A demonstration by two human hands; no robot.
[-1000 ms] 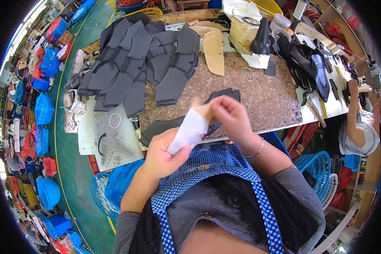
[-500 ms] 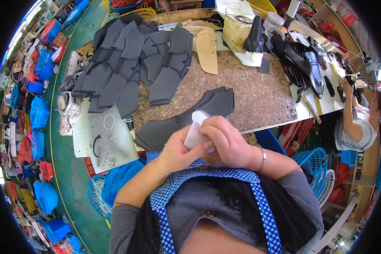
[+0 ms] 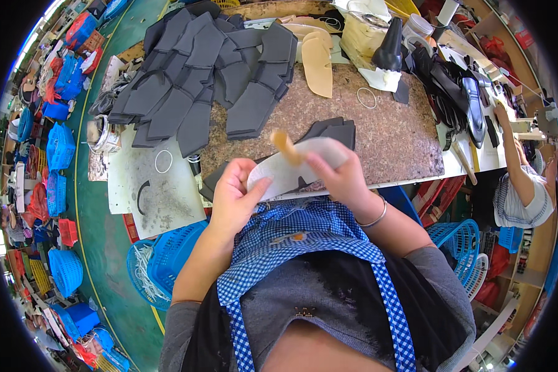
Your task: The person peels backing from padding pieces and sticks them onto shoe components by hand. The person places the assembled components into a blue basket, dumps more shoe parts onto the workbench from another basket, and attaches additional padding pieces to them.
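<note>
A thin white sheet, rounded at its left end, spans between my hands just above the near table edge. My left hand pinches its left end between thumb and fingers. My right hand grips the other end, thumb on top and the other fingers mostly hidden behind it. A short tan piece, smeared by motion, stands out over the sheet's upper edge; I cannot make out its kind. Partly covered by the sheet and my hands lie dark grey cut pieces on the speckled tabletop.
Overlapping piles of dark grey pieces cover the table's far left. Beyond my hands are tan insole-shaped pieces, a black cone and a dark shoe. Blue baskets stand below the table. Another person works at the right.
My hands have moved apart, and the white sheet, folded between them before, is now spread wide. The tan piece has come into view above it. The view has shifted slightly.
</note>
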